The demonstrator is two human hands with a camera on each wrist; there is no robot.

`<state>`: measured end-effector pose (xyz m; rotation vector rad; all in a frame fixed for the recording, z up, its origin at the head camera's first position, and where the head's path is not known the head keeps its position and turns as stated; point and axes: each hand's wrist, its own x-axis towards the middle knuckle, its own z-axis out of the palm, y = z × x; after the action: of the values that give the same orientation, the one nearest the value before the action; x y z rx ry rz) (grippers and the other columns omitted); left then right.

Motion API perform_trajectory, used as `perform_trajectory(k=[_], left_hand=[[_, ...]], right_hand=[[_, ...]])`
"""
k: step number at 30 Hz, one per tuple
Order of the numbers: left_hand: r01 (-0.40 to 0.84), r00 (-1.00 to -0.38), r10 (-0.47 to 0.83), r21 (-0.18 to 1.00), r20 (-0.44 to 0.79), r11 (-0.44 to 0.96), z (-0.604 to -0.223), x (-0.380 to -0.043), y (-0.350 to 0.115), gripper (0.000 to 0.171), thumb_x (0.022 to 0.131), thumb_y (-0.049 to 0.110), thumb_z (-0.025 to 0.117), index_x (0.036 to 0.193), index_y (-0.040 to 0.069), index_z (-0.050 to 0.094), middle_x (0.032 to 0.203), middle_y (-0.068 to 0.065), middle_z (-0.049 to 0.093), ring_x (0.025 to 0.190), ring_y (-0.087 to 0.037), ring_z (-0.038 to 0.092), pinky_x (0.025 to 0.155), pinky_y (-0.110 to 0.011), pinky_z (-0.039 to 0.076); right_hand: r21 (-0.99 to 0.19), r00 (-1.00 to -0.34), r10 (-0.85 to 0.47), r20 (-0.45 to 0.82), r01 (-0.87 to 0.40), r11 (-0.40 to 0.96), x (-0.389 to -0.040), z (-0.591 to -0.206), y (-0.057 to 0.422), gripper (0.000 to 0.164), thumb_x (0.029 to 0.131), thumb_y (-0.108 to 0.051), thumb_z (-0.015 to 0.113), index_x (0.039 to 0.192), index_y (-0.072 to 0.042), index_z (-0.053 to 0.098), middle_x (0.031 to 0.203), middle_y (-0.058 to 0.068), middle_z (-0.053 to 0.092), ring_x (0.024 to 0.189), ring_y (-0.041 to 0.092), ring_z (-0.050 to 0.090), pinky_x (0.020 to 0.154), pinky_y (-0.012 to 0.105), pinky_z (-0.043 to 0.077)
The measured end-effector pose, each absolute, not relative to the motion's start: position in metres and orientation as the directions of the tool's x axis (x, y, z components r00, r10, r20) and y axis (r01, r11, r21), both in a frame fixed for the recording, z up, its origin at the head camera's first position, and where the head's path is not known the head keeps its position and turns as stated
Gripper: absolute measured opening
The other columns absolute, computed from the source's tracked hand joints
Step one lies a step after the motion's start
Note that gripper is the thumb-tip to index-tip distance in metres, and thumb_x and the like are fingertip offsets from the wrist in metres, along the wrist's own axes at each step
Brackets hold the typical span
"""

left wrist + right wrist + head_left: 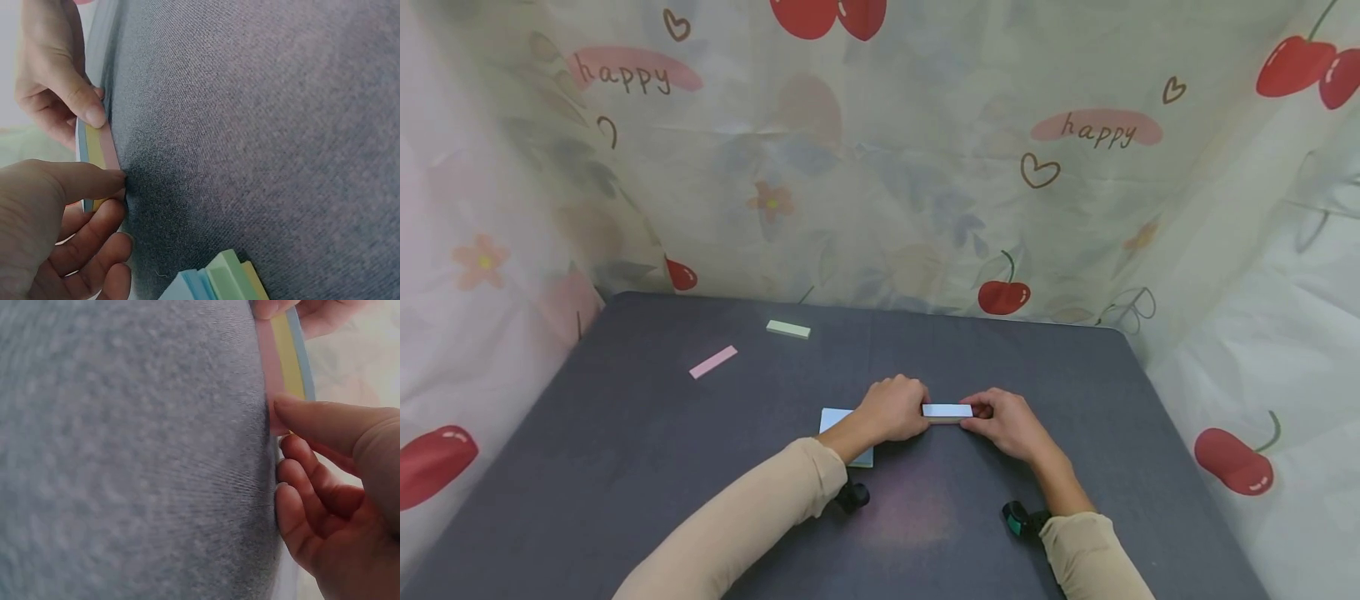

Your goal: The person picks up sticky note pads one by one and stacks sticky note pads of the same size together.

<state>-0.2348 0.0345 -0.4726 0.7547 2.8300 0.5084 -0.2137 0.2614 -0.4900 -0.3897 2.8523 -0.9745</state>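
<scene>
A short stack of pastel blocks (947,411) lies on the dark table between my hands. Pink, yellow and blue layers of this stack (100,149) show from the side in the left wrist view. My left hand (891,408) pinches its left end between thumb and fingers. At the right end, my right hand (1006,423) grips it the same way, its thumb (306,415) against the pink layer in the right wrist view. Partly hidden under my left forearm is a pale blue-topped pile of blocks (835,418); its blue, green and yellow pieces (228,275) appear in the left wrist view.
Farther back on the left of the dark table (625,433) lie a single pink block (713,362) and a pale green block (788,329). A printed curtain (895,192) hangs behind the table's far edge and along both sides.
</scene>
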Motion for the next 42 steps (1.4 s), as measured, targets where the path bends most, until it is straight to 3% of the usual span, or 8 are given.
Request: perform_trajectory(k=[15, 28, 36, 42], left_hand=[[0.449, -0.864, 0.5, 0.358, -0.062, 0.819, -0.476, -0.234, 0.033, 0.013, 0.09, 0.025, 0.072, 0.1, 0.021, 0.077, 0.082, 0.007, 0.071, 0.061, -0.009, 0.056, 0.057, -0.03, 0.045], [0.425, -0.867, 0.487, 0.356, -0.104, 0.833, -0.452, -0.238, 0.012, 0.033, 0.087, 0.039, 0.079, 0.115, 0.023, 0.071, 0.106, 0.005, 0.066, 0.091, -0.012, 0.062, 0.079, -0.038, 0.053], [0.378, -0.905, 0.424, 0.436, -0.01, 0.817, -0.441, -0.247, -0.018, 0.041, 0.089, 0.036, 0.079, 0.125, 0.017, 0.069, 0.118, -0.001, 0.066, 0.107, -0.02, 0.062, 0.088, -0.044, 0.053], [0.367, -0.929, 0.354, 0.419, 0.111, 0.83, -0.447, -0.257, -0.047, 0.046, 0.088, 0.041, 0.08, 0.127, 0.021, 0.067, 0.124, 0.001, 0.064, 0.117, -0.022, 0.059, 0.092, -0.044, 0.054]], right_hand=[[-0.677, -0.964, -0.251, -0.09, -0.125, 0.725, -0.219, -0.495, 0.262, 0.027, 0.087, -0.016, 0.081, 0.111, -0.006, 0.075, 0.089, 0.004, 0.071, 0.075, 0.013, 0.058, 0.065, 0.024, 0.046], [-0.68, -0.965, -0.248, -0.089, -0.124, 0.723, -0.219, -0.496, 0.264, 0.027, 0.086, -0.015, 0.082, 0.111, -0.007, 0.075, 0.089, 0.004, 0.069, 0.076, 0.013, 0.057, 0.067, 0.023, 0.046], [-0.69, -0.967, -0.237, -0.09, -0.111, 0.716, -0.219, -0.496, 0.265, 0.027, 0.085, -0.015, 0.082, 0.11, -0.008, 0.076, 0.09, 0.004, 0.068, 0.077, 0.013, 0.056, 0.067, 0.022, 0.045], [-0.689, -0.966, -0.241, -0.09, -0.115, 0.715, -0.218, -0.499, 0.265, 0.027, 0.085, -0.017, 0.082, 0.11, -0.008, 0.076, 0.089, 0.004, 0.067, 0.078, 0.014, 0.055, 0.067, 0.022, 0.044]])
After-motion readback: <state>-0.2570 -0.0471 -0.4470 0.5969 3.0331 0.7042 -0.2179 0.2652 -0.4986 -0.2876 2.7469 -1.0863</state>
